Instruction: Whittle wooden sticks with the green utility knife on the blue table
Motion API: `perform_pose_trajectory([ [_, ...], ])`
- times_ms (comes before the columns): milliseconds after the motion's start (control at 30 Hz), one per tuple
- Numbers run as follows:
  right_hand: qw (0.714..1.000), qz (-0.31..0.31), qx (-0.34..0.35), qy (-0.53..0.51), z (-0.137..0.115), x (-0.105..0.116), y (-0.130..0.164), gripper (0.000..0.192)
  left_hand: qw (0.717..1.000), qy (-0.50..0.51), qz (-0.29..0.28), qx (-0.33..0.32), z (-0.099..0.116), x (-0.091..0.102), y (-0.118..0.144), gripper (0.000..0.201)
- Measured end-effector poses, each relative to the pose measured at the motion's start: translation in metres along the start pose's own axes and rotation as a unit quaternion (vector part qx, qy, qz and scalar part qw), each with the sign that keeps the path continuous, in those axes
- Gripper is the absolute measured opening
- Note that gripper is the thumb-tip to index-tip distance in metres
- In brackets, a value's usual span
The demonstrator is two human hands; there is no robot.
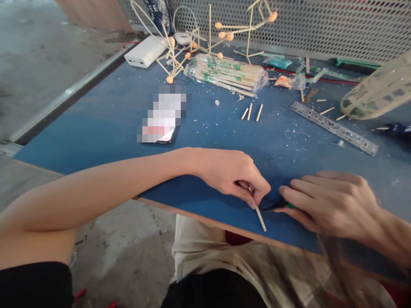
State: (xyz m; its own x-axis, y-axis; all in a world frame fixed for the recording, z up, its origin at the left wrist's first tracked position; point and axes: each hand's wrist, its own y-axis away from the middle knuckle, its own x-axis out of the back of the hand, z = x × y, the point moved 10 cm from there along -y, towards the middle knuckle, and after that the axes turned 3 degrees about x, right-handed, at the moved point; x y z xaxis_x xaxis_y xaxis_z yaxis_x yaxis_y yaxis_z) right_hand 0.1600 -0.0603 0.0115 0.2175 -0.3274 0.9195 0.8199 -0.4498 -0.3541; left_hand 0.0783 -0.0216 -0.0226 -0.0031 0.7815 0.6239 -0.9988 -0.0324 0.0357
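My left hand [237, 175] pinches a thin wooden stick [261, 220] between thumb and fingers near the table's front edge. The stick's free end points toward me. From the right, my right hand [334, 203] is closed around a utility knife with a dark blade [272, 208]; only a bit of its green handle shows between the fingers. The blade tip lies close beside the stick, just below my left fingertips; I cannot tell if they touch. Beyond my hands lie several short cut sticks [249, 112].
A phone [165, 115] lies left of centre. Behind it are a white power bank [146, 51], stick frames joined with orange balls [229, 37] and a bag of wooden sticks [224, 72]. To the right are a clear ruler [334, 127] and a plastic bottle [375, 92]. A perforated metal panel [308, 30] stands behind.
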Motion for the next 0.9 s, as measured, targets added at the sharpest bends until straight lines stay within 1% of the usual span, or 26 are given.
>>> perform_pose_trajectory([
  [100, 0.999, -0.024, 0.04, 0.004, -0.007, -0.005, 0.001, 0.022, 1.0, 0.005, 0.001, -0.002, 0.0, 0.0, 0.0, 0.01],
  [200, 0.999, -0.022, 0.038, 0.003, -0.005, -0.005, 0.003, 0.02, 1.0, 0.013, 0.008, -0.011, 0.001, 0.002, 0.0, 0.009],
  [333, 0.999, -0.026, 0.036, 0.005, -0.005, -0.007, 0.004, 0.02, 1.0, 0.013, 0.0, 0.0, -0.001, 0.0, 0.0, 0.01],
  [633, 0.999, -0.014, 0.044, 0.011, -0.007, -0.002, 0.0, 0.023, 1.0, 0.019, 0.0, -0.001, -0.001, 0.0, 0.0, 0.01],
  [767, 0.998, -0.015, 0.061, 0.016, -0.015, 0.0, -0.007, 0.023, 0.999, 0.037, -0.002, 0.006, -0.002, 0.0, -0.002, 0.01],
  [900, 0.998, -0.021, 0.065, 0.014, -0.023, 0.0, -0.016, 0.03, 0.998, 0.061, 0.01, 0.004, -0.001, 0.003, -0.002, 0.01],
])
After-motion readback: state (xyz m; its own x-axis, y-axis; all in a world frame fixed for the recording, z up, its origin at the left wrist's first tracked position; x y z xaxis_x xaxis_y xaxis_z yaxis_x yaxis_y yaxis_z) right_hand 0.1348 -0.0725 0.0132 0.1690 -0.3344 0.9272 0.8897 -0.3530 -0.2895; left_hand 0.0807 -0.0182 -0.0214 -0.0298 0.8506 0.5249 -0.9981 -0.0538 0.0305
